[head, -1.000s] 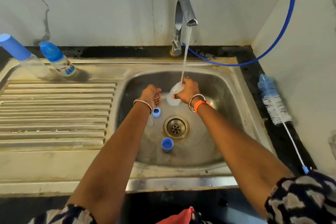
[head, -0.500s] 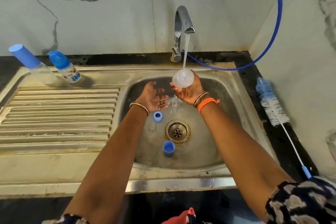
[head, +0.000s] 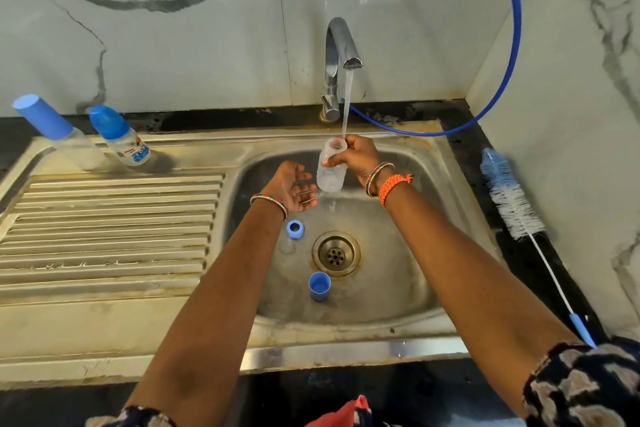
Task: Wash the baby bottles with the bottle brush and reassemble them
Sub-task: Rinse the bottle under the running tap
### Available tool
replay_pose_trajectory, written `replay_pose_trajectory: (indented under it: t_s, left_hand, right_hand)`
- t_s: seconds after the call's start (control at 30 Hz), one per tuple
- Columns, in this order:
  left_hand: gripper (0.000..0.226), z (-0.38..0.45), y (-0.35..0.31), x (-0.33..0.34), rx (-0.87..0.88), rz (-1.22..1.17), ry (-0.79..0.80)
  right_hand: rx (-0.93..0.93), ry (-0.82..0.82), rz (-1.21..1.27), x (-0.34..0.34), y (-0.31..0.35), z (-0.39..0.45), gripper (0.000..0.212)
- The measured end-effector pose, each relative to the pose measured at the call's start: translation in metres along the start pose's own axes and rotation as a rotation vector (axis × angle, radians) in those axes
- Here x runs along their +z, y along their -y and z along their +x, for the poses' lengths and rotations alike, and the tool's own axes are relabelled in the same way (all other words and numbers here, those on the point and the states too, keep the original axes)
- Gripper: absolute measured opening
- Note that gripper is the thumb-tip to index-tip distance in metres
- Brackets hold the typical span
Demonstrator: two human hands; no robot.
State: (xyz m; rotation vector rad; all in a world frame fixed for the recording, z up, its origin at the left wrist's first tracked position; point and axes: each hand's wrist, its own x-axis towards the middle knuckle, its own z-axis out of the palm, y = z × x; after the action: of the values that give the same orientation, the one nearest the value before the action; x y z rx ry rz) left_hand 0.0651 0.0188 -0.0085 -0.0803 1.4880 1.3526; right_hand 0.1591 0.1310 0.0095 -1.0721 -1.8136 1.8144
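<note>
My right hand (head: 356,158) grips a clear, capless baby bottle (head: 330,177) upright under the running tap (head: 341,55), and the stream falls into its mouth. Just left of the bottle, my left hand (head: 294,189) hovers open, palm up, holding nothing. In the sink basin (head: 398,253) lie a blue collar ring (head: 295,229) and a blue cap (head: 319,285), near the drain (head: 335,253). Two capped bottles, one plain (head: 55,132) and one labelled (head: 119,135), stand at the back of the drainboard. The bottle brush (head: 509,199) lies on the counter to the right.
A ribbed steel drainboard (head: 110,236) stretches left of the basin. A blue hose (head: 498,94) loops from the tap base up the right wall. Marble walls close in at the back and right.
My right hand has turned the bottle from mouth-down to upright under the stream. My left hand stays open beside it. The camera has tilted up slightly.
</note>
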Motion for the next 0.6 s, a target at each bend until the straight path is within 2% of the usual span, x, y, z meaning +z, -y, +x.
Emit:
replay_pose_trajectory:
  t_s: [0.17, 0.27, 0.33, 0.37, 0.47, 0.5, 0.53, 0.6]
  left_hand:
    - [0.025, 0.003, 0.002, -0.004, -0.005, 0.016, -0.046]
    - [0.025, 0.004, 0.003, -0.007, -0.005, 0.012, -0.057]
    - [0.026, 0.004, 0.002, -0.009, -0.001, 0.005, -0.065]
    - [0.026, 0.004, 0.002, -0.009, 0.002, 0.001, -0.069]
    - [0.025, 0.002, 0.004, -0.004, 0.000, -0.001, -0.081]
    - [0.025, 0.001, 0.004, -0.002, -0.001, -0.002, -0.078]
    - [0.025, 0.000, 0.004, 0.000, -0.002, -0.004, -0.070]
    - [0.024, 0.000, 0.003, 0.002, -0.007, -0.010, -0.052]
  right_hand:
    - [-0.184, -0.134, -0.074, 0.000, -0.001, -0.001, 0.044]
    - [-0.411, -0.495, 0.036, 0.006, -0.004, -0.011, 0.043]
    - [-0.563, -0.695, -0.056, 0.009, -0.015, -0.019, 0.040]
    - [-0.541, -0.672, -0.144, 0.008, -0.022, -0.019, 0.038]
    - [-0.105, -0.318, -0.356, 0.005, -0.038, -0.016, 0.036]
    - [-0.037, -0.267, -0.383, 0.005, -0.041, -0.016, 0.036]
    - [-0.050, -0.270, -0.388, 0.006, -0.038, -0.016, 0.036]
    - [-0.207, -0.355, -0.349, 0.011, -0.027, -0.015, 0.035]
